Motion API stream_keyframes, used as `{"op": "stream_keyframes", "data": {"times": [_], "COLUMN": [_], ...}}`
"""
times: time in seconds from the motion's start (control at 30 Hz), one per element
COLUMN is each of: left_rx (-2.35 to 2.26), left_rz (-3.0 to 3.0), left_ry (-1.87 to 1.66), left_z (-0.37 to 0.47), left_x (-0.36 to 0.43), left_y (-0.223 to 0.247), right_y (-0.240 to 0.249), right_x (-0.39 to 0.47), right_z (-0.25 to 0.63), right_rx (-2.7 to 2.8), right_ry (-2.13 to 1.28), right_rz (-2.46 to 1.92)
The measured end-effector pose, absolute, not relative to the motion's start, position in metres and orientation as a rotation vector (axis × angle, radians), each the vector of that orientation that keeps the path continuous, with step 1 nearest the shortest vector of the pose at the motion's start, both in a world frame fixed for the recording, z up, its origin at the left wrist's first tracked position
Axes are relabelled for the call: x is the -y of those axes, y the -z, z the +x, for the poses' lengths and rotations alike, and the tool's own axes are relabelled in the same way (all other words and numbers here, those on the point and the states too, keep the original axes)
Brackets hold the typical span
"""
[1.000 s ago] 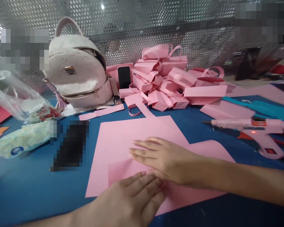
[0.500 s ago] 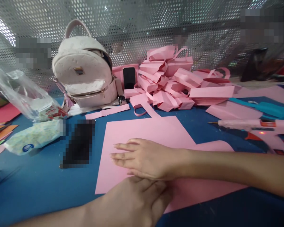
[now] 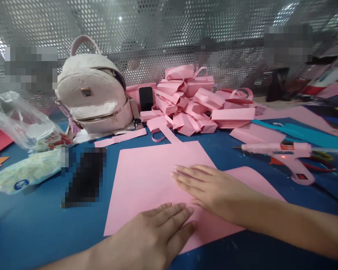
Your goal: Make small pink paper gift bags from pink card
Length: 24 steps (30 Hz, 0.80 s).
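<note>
Slid toward three o'clock since half a second earlier, bringing the bare right hand (image 3: 214, 191) apart from the bare left hand (image 3: 160, 234) and exposing more of the smooth pink paper sheet (image 3: 149, 172) at front centre. Laid palm-down on it, with neither grip clamped on anything. Bordered at nine o'clock by blue worktop (image 3: 76, 232), with a pale-pink plastic glue gun (image 3: 295, 159) toward three.

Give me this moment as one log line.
left hand: open on pink sheet | right hand: open, same sheet | around: glue gun, folded pink paper heap, backpack
</note>
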State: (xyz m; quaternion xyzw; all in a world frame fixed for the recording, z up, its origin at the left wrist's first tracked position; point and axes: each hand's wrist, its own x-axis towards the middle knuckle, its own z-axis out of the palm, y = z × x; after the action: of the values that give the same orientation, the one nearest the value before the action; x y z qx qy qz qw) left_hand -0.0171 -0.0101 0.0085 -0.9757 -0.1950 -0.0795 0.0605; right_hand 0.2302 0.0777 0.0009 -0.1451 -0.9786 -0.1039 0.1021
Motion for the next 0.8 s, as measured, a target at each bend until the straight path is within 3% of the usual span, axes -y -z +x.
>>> {"op": "stream_keyframes", "data": {"times": [0.37,0.8], "left_rx": [0.556,0.540], "left_rz": [-2.892,-2.901], "left_ry": [0.282,0.263], "left_z": [-0.016,-0.015], "left_x": [0.008,0.006], "left_y": [-0.004,-0.010], "right_y": [-0.002,0.005], "right_x": [-0.067,-0.056], "right_z": [0.317,0.329], "right_rx": [2.743,2.595], "right_ry": [0.425,0.700], "right_rz": [-0.872,-1.050]}}
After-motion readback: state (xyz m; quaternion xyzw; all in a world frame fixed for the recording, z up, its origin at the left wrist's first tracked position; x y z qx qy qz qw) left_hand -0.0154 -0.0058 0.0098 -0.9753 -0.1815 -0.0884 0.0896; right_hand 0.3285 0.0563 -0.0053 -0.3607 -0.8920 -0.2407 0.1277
